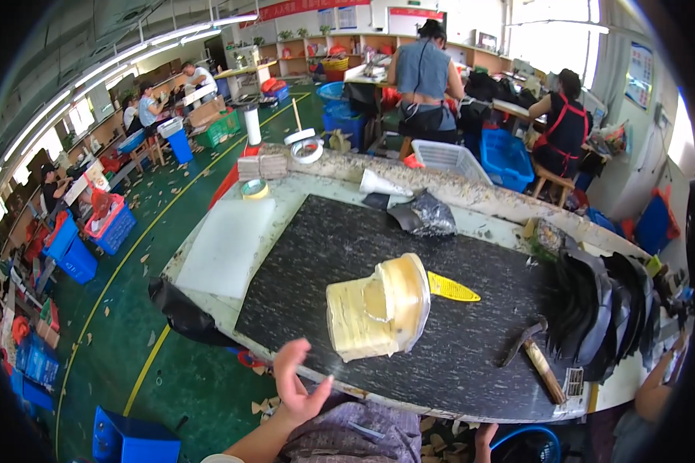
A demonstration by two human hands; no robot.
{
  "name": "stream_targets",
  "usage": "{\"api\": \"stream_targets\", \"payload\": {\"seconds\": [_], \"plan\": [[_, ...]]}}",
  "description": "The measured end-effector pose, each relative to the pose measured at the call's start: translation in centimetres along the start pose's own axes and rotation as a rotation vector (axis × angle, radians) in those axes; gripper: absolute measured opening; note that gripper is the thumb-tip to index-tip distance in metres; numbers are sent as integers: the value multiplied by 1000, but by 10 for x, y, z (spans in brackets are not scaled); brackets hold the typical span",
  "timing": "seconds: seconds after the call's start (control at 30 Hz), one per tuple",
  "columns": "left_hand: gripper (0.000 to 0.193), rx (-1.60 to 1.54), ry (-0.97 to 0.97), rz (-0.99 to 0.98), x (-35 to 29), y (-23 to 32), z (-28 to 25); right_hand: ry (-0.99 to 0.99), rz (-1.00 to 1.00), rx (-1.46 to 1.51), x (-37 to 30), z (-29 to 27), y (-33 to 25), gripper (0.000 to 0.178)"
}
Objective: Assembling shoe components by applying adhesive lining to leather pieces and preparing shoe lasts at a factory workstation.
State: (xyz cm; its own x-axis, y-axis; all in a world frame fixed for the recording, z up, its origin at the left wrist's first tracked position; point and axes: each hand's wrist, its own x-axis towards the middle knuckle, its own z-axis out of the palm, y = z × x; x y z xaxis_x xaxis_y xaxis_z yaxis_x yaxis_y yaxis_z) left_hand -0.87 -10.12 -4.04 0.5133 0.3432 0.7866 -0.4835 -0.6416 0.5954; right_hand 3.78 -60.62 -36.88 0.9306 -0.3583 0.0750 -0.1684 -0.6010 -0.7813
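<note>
My left hand point(295, 390) is raised at the table's front edge, holding nothing, with thumb and fingers apart. My right hand point(484, 441) shows only in small part below the table edge, and its fingers cannot be made out. On the black speckled mat point(471, 355) stands a cream-coloured tub point(367, 312) coated in dried yellowish residue. A yellow flat handle point(453, 288) sticks out beside its rim. To the right lies a hammer point(543, 368) with a wooden handle. Curved black sheet pieces point(587, 309) are stacked at the right end.
Farther back are a crumpled black plastic bag point(427, 214), a white cone point(384, 184) and tape rolls point(255, 189). A translucent white sheet point(225, 245) lies at left. Another person's arm point(658, 390) reaches in at far right. Blue bins point(135, 437) stand on the green floor.
</note>
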Motion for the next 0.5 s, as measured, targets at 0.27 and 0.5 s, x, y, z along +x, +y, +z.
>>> {"api": "stream_targets", "payload": {"seconds": [0.27, 0.5], "plan": [[123, -283, -471, -97, 66, -38, 20, 42, 226, -343, -25, -22, 1, 76], [110, -218, -420, -88, 88, -21, 29, -376, 135, -619, -41, -49, -69, 53]]}}
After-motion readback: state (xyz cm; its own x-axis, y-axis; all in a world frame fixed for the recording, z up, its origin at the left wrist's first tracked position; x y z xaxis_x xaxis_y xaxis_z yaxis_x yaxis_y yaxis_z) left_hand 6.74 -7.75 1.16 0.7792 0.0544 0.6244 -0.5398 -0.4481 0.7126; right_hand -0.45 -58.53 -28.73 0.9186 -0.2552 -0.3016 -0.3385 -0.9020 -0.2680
